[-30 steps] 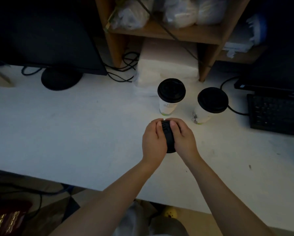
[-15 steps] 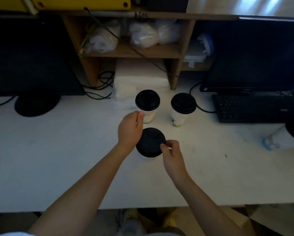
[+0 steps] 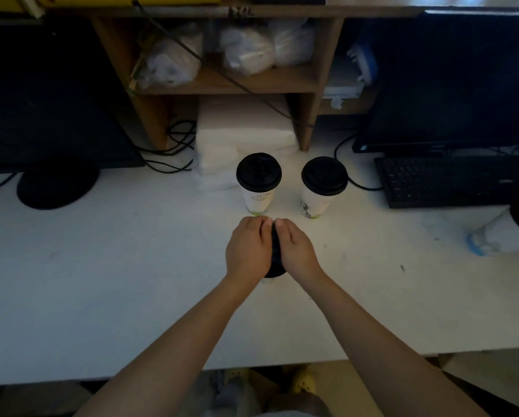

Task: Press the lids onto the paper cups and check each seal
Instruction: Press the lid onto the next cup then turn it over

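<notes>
A black lid (image 3: 275,260) sits on a paper cup at the middle of the white desk (image 3: 101,281); the cup itself is almost fully hidden. My left hand (image 3: 247,249) and my right hand (image 3: 295,249) lie side by side on top of the lid, fingers curled over its far rim, covering most of it. Behind them stand two white paper cups with black lids on: the left cup (image 3: 258,183) and the right cup (image 3: 323,186), both upright and apart from my hands.
A stack of white napkins (image 3: 243,145) lies behind the cups under a wooden shelf (image 3: 228,85). A monitor stand (image 3: 56,188) is at left, a black keyboard (image 3: 444,182) and monitor at right. A white lying cup (image 3: 505,236) is at far right.
Half a second ago my hands were apart at the lid's edges with its top showing; now both have closed over the top of the lid.
</notes>
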Tool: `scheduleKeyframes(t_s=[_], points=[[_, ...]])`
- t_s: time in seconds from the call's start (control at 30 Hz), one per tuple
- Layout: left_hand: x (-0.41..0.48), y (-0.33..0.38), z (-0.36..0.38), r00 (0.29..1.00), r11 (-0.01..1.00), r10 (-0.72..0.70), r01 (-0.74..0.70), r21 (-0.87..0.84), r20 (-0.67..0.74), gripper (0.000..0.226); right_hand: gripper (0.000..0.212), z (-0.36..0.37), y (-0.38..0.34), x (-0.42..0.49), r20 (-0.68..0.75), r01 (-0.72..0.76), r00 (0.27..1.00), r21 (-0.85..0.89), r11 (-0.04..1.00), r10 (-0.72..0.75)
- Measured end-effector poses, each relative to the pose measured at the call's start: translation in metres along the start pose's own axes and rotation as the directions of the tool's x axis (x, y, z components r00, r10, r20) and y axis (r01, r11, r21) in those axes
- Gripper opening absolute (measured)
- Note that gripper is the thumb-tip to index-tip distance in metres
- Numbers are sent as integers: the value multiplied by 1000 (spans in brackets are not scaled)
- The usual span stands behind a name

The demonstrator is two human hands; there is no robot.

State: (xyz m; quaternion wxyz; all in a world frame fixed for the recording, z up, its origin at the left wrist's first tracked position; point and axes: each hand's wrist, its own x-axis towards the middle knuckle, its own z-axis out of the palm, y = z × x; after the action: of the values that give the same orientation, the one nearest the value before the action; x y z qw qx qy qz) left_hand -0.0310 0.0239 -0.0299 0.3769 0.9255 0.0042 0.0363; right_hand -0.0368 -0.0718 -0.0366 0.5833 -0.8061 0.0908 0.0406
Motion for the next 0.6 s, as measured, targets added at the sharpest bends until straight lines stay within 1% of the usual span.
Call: scheduleKeyframes(t_s=[0.13,0.23,0.33,0.4,0.47,0.53,0.57,0.6], points=[[-1,1,-1,1000,1000,11,-11,14,-4,33,30,-1,-5,0,36,0,999,43,999,-2],[2,1,-4,997,999,43,-44,13,66,35,30,-2,-8,-8,16,-36,999,141,989,35],[13,-3,-13,967,986,153,-134,-104,204,32,27,-3,-4,-24,31,-129,992,251,959,125],[22,-5,-20,926,960,269,-236,-151,266,29,25,-3,3,-37,63,-143,989,275,951,131],[28,-3,-27,868,924,379,-373,-81,321,32,30,-5,12,-47,69,-138,990,332,933,122],[29,0,-32,799,840,472,-536,85,372,46,33,-10,20,-56,77,-127,991,363,923,106],[29,2,-33,781,793,489,-583,175,388,52,35,-14,25,-59,82,-100,994,350,931,76],[27,5,-33,783,765,479,-594,249,396,56,39,-18,31,-61,94,-66,995,313,948,38]])
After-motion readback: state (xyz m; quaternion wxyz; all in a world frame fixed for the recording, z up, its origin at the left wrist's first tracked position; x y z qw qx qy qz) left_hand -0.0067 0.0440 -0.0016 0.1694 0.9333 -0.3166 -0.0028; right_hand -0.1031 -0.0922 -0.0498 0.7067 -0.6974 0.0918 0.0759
